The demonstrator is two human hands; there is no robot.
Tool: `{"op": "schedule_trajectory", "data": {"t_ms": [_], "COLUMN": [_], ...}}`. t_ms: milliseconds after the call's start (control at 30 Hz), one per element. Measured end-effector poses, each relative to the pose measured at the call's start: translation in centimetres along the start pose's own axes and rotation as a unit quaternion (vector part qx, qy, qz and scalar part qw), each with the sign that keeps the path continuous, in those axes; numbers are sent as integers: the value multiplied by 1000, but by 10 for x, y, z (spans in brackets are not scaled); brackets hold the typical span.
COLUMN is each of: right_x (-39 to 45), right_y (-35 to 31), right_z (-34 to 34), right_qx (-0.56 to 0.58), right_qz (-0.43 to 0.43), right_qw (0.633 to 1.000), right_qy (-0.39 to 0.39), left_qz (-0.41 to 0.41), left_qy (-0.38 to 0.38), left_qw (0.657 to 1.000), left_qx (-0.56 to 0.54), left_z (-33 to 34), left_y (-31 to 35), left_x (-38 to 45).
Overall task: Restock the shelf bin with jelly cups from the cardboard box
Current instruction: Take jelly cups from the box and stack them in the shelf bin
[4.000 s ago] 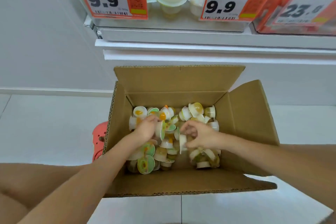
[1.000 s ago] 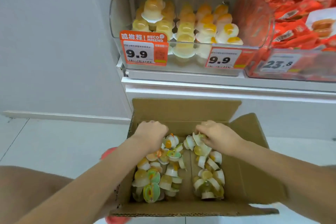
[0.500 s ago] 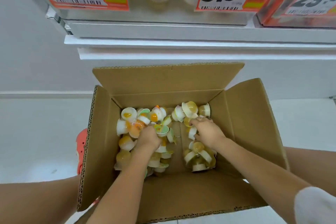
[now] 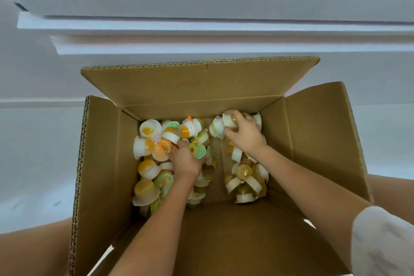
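1. Both hands are down inside the cardboard box (image 4: 318, 141), which sits open on the floor.
2. The jelly cups (image 4: 152, 163) lie in two loose piles on the bottom of the box, tipped every which way.
3. The left hand (image 4: 187, 161) is in the left pile. Its fingers are curled down among the cups, and it seems to be grabbing some, but the hand hides which ones.
4. The right hand (image 4: 244, 134) is at the far end of the right pile. Its fingers wrap around a white cup (image 4: 229, 122).
5. The shelf (image 4: 201, 27) is up above and past the far side of the box. The bin is out of view. So I think both hands must lift up and away from the body.
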State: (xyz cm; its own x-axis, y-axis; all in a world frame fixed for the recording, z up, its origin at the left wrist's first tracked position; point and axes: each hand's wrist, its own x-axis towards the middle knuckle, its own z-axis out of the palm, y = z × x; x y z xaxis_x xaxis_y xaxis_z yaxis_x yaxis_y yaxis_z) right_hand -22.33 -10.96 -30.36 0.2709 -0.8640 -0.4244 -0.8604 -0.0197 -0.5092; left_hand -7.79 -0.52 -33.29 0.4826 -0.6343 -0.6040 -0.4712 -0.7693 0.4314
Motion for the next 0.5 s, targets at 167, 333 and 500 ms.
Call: {"op": "schedule_trajectory", "data": {"t_ms": [167, 333, 500], "right_x": [-3, -25, -52], "right_y": [-8, -42, -98], "right_z": [-2, -37, -109], "right_qx": [-38, 68, 109], "right_qz": [-15, -43, -145], "right_qw": [998, 996, 983], "right_qy": [41, 32, 5], "left_qz": [97, 157, 241], "left_qy": [-32, -51, -26], "left_qw": [995, 986, 969], "left_qx": [-22, -34, -43], "left_z": [-20, -74, -159], "left_y": [4, 38, 89], "left_x": [-14, -32, -66]}}
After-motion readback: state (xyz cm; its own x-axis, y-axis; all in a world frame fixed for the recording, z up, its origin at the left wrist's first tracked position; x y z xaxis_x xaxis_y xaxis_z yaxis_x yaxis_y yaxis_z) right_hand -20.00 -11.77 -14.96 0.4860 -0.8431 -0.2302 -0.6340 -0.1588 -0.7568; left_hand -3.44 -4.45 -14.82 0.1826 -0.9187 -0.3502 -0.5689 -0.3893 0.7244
